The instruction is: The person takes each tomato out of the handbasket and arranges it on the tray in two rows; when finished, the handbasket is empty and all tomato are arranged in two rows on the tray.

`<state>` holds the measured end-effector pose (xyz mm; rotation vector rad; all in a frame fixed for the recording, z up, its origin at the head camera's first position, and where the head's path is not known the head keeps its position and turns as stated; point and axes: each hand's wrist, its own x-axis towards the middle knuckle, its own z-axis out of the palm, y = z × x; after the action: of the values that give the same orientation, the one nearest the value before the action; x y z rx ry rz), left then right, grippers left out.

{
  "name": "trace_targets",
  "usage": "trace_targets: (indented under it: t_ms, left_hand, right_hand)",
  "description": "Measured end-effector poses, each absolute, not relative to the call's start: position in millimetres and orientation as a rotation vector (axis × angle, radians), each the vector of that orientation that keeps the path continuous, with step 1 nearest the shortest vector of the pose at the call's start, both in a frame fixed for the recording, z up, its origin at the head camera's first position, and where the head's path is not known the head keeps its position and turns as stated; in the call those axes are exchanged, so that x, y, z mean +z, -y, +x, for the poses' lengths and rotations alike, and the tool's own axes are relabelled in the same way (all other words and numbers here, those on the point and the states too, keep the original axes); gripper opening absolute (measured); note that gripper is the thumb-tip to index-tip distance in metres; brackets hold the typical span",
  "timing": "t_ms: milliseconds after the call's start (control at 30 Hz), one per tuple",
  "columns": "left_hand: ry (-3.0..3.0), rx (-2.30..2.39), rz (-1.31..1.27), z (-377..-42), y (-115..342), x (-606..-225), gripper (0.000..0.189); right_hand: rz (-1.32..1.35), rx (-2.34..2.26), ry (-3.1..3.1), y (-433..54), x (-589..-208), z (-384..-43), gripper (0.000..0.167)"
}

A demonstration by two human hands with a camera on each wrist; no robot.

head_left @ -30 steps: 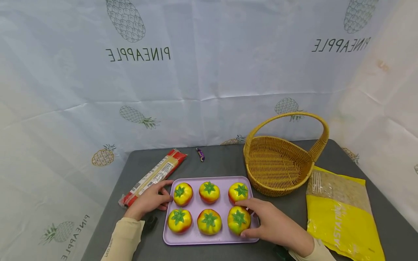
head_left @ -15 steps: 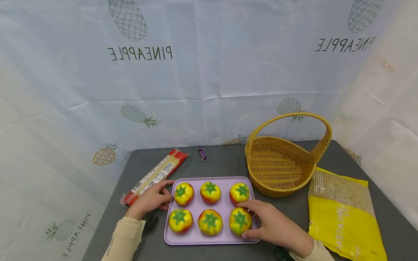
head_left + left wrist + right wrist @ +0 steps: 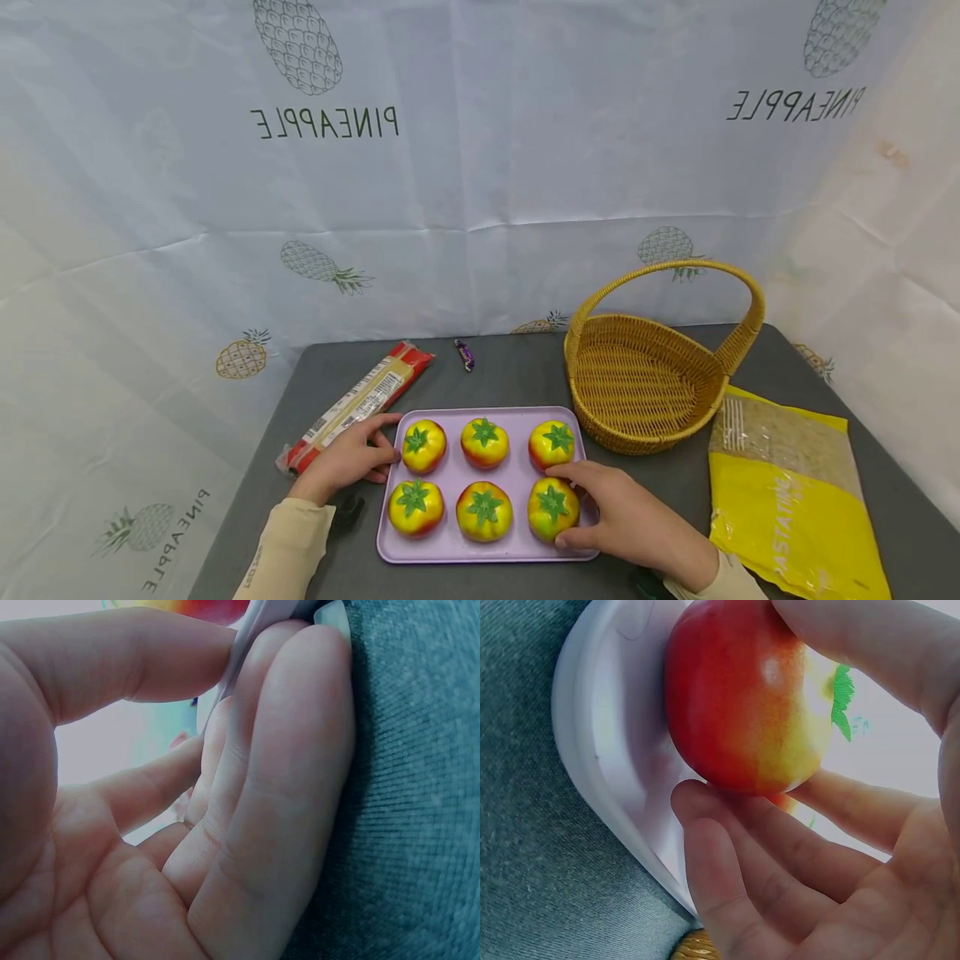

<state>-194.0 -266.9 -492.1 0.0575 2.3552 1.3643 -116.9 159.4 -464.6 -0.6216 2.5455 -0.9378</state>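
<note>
A lilac tray (image 3: 517,546) lies on the dark table, with several yellow-red toy persimmons (image 3: 483,511) with green star-shaped leaves set on it in two rows. My left hand (image 3: 348,458) grips the tray's left rim; in the left wrist view the thumb (image 3: 187,664) is against one side of the rim and the curled fingers (image 3: 285,765) against the other. At the front right corner, my right hand (image 3: 630,517) holds a persimmon (image 3: 553,508) between thumb and fingers. The right wrist view shows that persimmon (image 3: 739,697) by the tray's raised edge (image 3: 592,772).
A wicker basket (image 3: 645,442) with a tall handle stands behind the tray's right corner. Right of it lies a yellow pasta bag (image 3: 795,517). A red-ended noodle packet (image 3: 360,404) lies at left, and a purple wrapped candy (image 3: 465,356) at the back. Printed cloth hangs behind.
Both hands, the tray and the persimmons keep their places relative to each other. Only the head view has shifted slightly, so everything appears a little further right.
</note>
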Motion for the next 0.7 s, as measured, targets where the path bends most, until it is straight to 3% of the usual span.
trace_targets:
  t_ms: [700]
  left_hand:
    - [-2.387, 1.352, 0.068, -194.7, 265.3, -486.7, 0.068]
  right_hand:
    - [-0.581, -0.910, -2.597, -168.4, -458.8, -109.8, 0.080]
